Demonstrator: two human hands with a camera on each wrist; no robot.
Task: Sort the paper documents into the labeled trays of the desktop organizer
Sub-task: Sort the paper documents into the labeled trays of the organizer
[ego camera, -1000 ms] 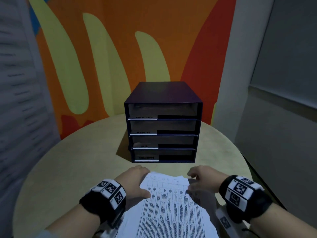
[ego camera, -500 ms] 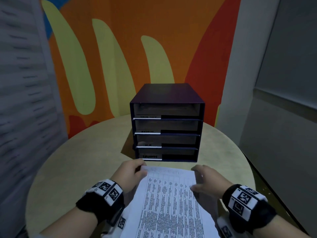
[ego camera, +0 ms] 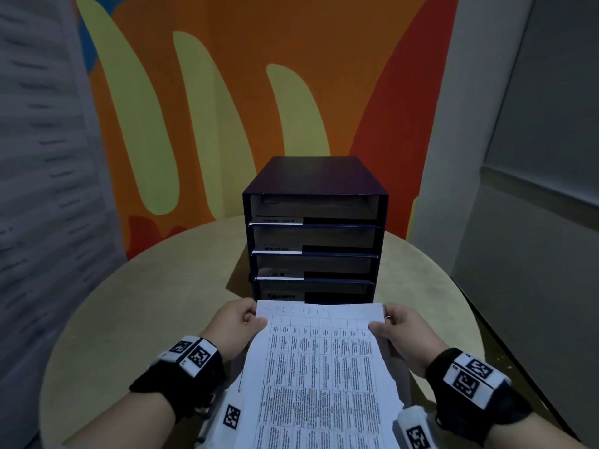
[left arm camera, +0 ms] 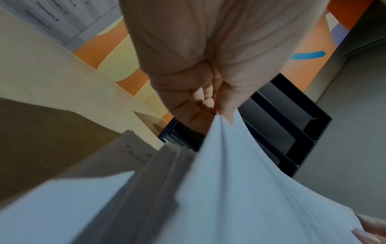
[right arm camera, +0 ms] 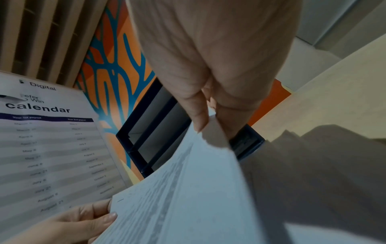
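A printed sheet [ego camera: 319, 367], covered by a table of small text with a handwritten heading along its far edge, is held up off the round table [ego camera: 155, 303] between both hands, its far edge level with the bottom tray of the desktop organizer [ego camera: 314, 228] and just in front of it. The left hand [ego camera: 235, 325] pinches the sheet's far left corner, thumb on top and fingers curled beneath; from the left wrist view the paper [left arm camera: 240, 189] gathers into a crease right where that hand [left arm camera: 200, 92] nips it. The right hand [ego camera: 400, 332] pinches the far right corner the same way, and the right wrist view shows its thumb and fingers [right arm camera: 200, 122] closing on the paper's edge [right arm camera: 188, 189]. The sheet sags a little between the two grips and runs back toward the person.

Beneath it, on the table, more paper documents [left arm camera: 117, 189] lie in a loose pile close to the person. The organizer is dark, with four stacked open trays, each with a white label strip at its front left; the writing on them is too blurred to read. Behind stands an orange and yellow painted wall [ego camera: 227, 92]. A calendar poster [right arm camera: 48, 140] hangs at the left.
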